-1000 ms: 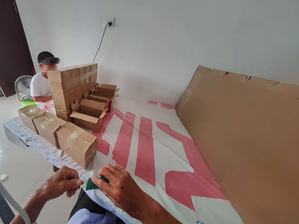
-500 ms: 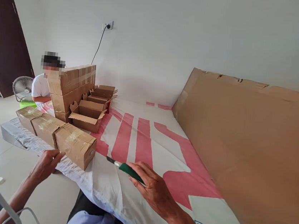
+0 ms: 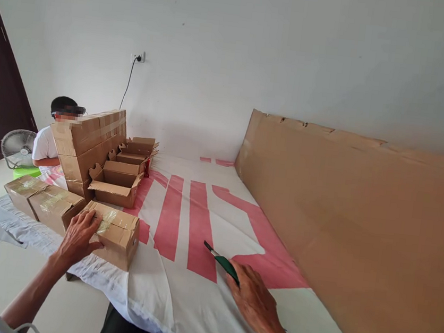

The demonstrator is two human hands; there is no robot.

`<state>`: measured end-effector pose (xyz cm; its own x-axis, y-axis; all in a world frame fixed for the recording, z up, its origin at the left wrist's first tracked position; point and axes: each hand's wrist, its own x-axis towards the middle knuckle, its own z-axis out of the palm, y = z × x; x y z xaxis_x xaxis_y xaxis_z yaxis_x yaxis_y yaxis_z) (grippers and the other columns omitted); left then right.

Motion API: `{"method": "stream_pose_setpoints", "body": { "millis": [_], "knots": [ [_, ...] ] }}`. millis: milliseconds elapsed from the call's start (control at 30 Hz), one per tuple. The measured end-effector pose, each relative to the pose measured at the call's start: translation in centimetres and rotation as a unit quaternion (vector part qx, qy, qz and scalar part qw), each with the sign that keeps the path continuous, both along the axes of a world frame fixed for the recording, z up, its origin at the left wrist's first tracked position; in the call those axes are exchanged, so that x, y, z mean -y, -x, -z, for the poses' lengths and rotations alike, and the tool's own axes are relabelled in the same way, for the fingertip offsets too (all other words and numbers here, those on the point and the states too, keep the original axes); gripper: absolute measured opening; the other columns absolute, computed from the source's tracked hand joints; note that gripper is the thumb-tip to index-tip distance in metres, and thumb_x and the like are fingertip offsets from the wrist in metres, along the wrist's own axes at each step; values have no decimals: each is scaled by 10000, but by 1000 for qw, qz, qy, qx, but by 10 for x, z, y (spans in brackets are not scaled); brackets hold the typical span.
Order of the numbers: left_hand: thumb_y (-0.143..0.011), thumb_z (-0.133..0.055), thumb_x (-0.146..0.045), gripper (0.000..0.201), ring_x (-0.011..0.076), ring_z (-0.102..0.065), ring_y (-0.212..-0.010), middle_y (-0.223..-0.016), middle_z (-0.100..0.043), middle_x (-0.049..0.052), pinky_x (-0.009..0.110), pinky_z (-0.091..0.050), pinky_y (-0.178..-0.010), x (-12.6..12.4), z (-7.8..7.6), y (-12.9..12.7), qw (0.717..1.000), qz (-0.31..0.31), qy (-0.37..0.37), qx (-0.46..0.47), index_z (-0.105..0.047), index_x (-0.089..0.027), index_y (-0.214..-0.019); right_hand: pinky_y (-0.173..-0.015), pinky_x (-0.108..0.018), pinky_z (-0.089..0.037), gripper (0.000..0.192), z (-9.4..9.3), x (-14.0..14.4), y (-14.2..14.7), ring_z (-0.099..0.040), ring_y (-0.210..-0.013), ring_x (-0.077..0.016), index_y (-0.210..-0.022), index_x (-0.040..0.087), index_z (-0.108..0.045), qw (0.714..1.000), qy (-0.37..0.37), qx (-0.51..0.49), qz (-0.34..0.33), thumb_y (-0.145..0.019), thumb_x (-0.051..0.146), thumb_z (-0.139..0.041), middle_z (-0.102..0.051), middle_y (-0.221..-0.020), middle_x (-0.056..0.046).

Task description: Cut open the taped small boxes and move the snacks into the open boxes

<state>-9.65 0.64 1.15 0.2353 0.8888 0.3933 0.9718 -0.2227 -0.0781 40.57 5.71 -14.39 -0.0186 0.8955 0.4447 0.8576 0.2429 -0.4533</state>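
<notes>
My left hand [image 3: 81, 237] grips the near end box of the front row, a taped cardboard box [image 3: 119, 239]. Its fingers lie over the top edge and its thumb is against the side facing me. In my right hand [image 3: 252, 297] is a green-handled utility knife [image 3: 228, 268], its blade out and pointing away to the left above the cloth. Two more taped boxes [image 3: 54, 203] stand in the row beyond my left hand. Behind them are open-topped cartons [image 3: 116, 184] with raised flaps.
A stack of closed boxes [image 3: 84, 143] rises at the left, with a person [image 3: 46, 144] in a white top behind it. A fan [image 3: 17, 148] stands farther left. A large cardboard sheet [image 3: 344, 218] leans on the wall along the right of the cloth-covered table [image 3: 160, 282].
My left hand has come up onto the near box, which now sits slightly turned and apart from its neighbour. The right hand with the knife has shifted right. The view has tilted.
</notes>
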Motion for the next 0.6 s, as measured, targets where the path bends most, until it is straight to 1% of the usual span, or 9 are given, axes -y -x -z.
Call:
{"method": "stream_pose_setpoints", "body": {
  "millis": [133, 233, 300, 367, 400, 433, 467, 500, 600],
  "knots": [
    [-798, -882, -372, 674, 441, -562, -1330, -1438, -614, 214, 596, -443, -1092, 14, 10, -61, 999, 13, -30, 1, -650, -226, -1413, -836, -446, -537, 331, 8, -8, 2, -665, -935, -331, -1107, 193, -699, 999, -28, 43, 19, -980, 330, -426, -722, -971, -152],
    [-807, -875, -420, 677, 459, -554, -1322, -1451, -593, 223, 643, -423, -1089, 19, 21, -106, 998, 40, -34, 37, -646, -239, -1418, -817, -431, -523, 312, 13, -14, 2, -659, -916, -328, -1072, 193, -701, 997, -26, 65, 38, -989, 313, -425, -716, -947, -143],
    [-817, -863, -459, 668, 464, -535, -1348, -1472, -587, 215, 659, -406, -1107, 15, 24, -121, 992, 81, -19, 90, -648, -263, -1419, -818, -422, -517, 301, 15, -16, 0, -661, -951, -327, -1098, 189, -699, 996, -16, 73, 44, -984, 288, -439, -722, -978, -141],
    [-872, -802, -494, 580, 432, -548, -1348, -1450, -618, 190, 618, -416, -1128, 2, 19, -118, 972, 116, 21, 203, -668, -280, -1394, -816, -408, -509, 294, 14, -17, -1, -663, -979, -322, -1119, 186, -699, 996, 0, 80, 49, -986, 275, -453, -720, -1012, -137],
    [-899, -769, -504, 524, 405, -571, -1329, -1426, -641, 171, 576, -437, -1127, -9, 14, -110, 950, 113, 44, 288, -684, -287, -1368, -815, -400, -504, 288, 13, -18, -1, -663, -979, -316, -1118, 186, -701, 995, 8, 84, 50, -992, 278, -459, -716, -1025, -134],
    [-928, -736, -505, 481, 372, -609, -1279, -1396, -658, 167, 517, -471, -1110, -22, 8, -99, 913, 83, 73, 392, -696, -270, -1346, -819, -395, -499, 285, 11, -18, -1, -664, -975, -309, -1114, 186, -703, 995, 14, 88, 50, -1001, 284, -461, -713, -1034, -130],
    [-890, -782, -509, 512, 356, -640, -1222, -1371, -667, 172, 464, -512, -1067, -37, 2, -87, 853, 8, 87, 514, -702, -239, -1318, -822, -390, -494, 284, 10, -19, 0, -663, -967, -302, -1109, 188, -704, 995, 18, 90, 48, -1010, 292, -459, -710, -1038, -126],
    [-804, -877, -477, 605, 349, -660, -1186, -1382, -658, 169, 426, -544, -1012, -53, -3, -74, 769, -74, 96, 627, -688, -221, -1319, -822, -388, -490, 284, 8, -19, 1, -662, -959, -296, -1102, 190, -705, 995, 19, 90, 45, -1018, 299, -456, -709, -1038, -123],
    [-831, -847, -553, 856, 306, -734, -981, -1366, -622, 227, 404, -607, -809, -102, -6, -45, 692, -142, 112, 699, -490, -154, -1499, -807, -388, -484, 296, 9, -22, 7, -659, -967, -295, -1110, 199, -703, 995, 5, 85, 46, -1034, 322, -445, -713, -1042, -118]
  ]
}}
